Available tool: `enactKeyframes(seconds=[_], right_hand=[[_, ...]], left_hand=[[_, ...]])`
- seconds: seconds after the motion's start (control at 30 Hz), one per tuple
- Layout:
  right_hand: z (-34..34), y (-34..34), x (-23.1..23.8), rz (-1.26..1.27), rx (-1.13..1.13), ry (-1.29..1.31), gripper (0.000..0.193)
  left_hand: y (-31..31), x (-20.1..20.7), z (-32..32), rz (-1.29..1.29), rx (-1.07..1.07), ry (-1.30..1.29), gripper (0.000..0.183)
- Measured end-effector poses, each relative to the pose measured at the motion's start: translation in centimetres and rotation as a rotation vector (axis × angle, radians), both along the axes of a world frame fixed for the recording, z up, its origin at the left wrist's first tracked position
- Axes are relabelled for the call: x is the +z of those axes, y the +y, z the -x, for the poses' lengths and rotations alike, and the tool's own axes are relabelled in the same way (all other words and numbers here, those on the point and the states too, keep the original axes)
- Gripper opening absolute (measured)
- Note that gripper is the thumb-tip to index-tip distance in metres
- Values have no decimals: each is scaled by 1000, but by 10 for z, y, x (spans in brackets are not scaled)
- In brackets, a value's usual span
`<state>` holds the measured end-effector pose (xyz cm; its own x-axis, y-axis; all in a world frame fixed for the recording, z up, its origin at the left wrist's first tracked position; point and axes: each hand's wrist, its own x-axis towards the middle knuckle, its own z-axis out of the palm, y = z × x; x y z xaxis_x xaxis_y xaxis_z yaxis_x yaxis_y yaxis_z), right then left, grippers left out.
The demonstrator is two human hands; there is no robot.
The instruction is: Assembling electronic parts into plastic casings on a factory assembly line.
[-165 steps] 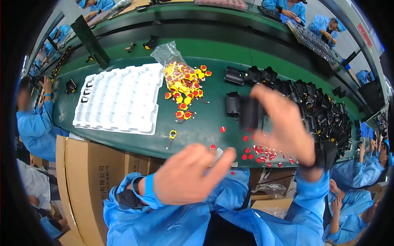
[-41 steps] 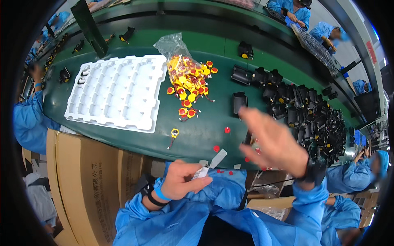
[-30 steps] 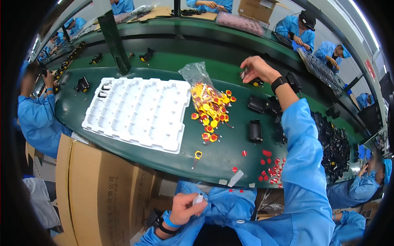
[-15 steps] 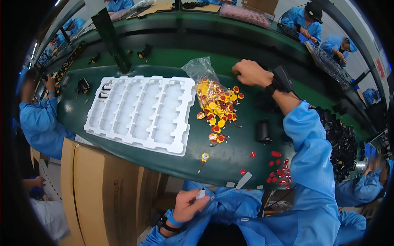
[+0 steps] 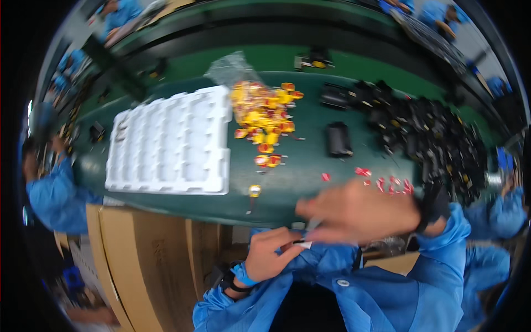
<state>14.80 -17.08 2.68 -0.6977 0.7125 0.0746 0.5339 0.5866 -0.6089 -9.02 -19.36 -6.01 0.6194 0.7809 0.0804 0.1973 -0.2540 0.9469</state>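
Observation:
My left hand (image 5: 271, 254) is in front of the bench's near edge, fingers closed on a small white piece (image 5: 303, 244) with a dark spot. Right beside it is my right hand (image 5: 359, 213), smeared by motion, so its fingers and anything in them cannot be made out. Beyond that hand, small red pieces (image 5: 394, 184) lie scattered on the green bench (image 5: 301, 185). One yellow round part with a wire (image 5: 254, 191) lies alone, nearer than the pile of yellow and red wired parts (image 5: 260, 113) that spills from a clear plastic bag (image 5: 229, 67).
A white moulded tray (image 5: 171, 145) takes up the bench's left side. Black housings (image 5: 428, 133) are heaped at right, one standing apart (image 5: 338, 139). A black part with yellow (image 5: 319, 57) lies on the far green strip. Cardboard boxes (image 5: 141, 265) stand at lower left; a co-worker (image 5: 52, 185) sits left.
My right hand has come back from the far side of the bench to beside my left hand. My left hand still holds the white piece. The view has shifted.

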Motion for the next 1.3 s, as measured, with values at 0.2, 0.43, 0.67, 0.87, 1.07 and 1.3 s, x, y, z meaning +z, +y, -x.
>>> enactKeyframes(seconds=[0.2, 0.43, 0.67, 0.87, 1.07, 1.3], right_hand=[[10, -133, -66, -194, -476, 418, 19], [-57, -250, -157, -509, -1563, -201, 7], [-160, -304, -284, -428, -1439, -464, 36], [-31, -205, -152, 136, -983, 181, 17], [16, -151, -106, -148, -618, 474, 18], [21, -110, -88, -63, -672, 595, 9]], left_hand=[[-19, 2, -38, -61, -215, -46, 19], [-27, 6, -14, -113, -27, -47, 10], [36, 23, 12, -459, 162, 212, 7], [86, 24, 23, -487, 124, 845, 30], [103, 26, -5, -596, -41, 951, 22], [66, 42, -30, -544, -32, 483, 8]])
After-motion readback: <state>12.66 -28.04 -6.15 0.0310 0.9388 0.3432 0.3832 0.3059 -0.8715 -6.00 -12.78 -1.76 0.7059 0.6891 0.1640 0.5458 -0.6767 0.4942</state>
